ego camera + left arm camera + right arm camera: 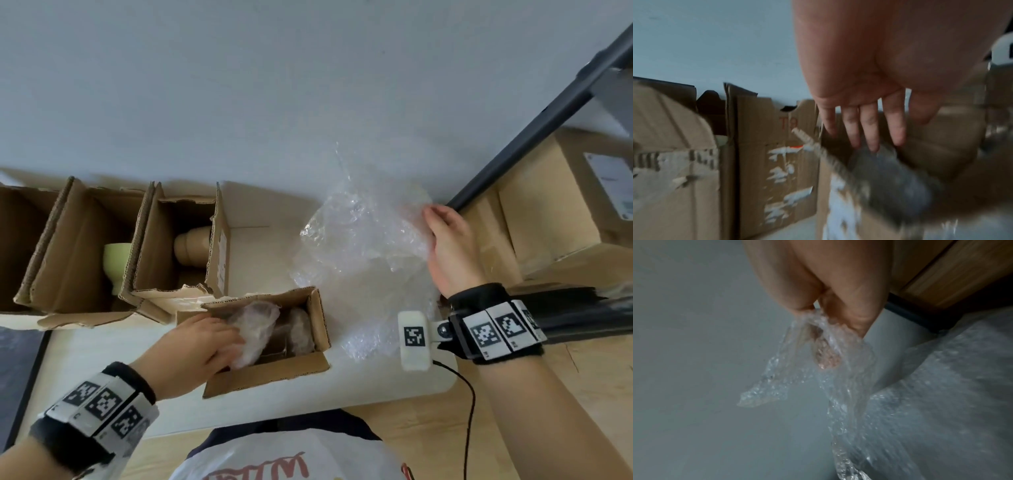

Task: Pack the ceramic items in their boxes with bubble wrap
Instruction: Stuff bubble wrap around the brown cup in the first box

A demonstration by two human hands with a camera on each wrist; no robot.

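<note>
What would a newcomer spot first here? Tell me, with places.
First the bubble wrap, a crumpled clear sheet lifted at right by the right hand, which pinches its edge. Next the small box at centre front, where the left hand touches a wrapped bundle. Behind, at left, open boxes hold an unwrapped green cup and a beige vase.

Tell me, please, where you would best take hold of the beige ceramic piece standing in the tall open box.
Probably from above, round the narrow neck of the beige ceramic piece: the tall box walls close off its sides, only the top is open, and the neck sits uppermost above a wider body.
</note>
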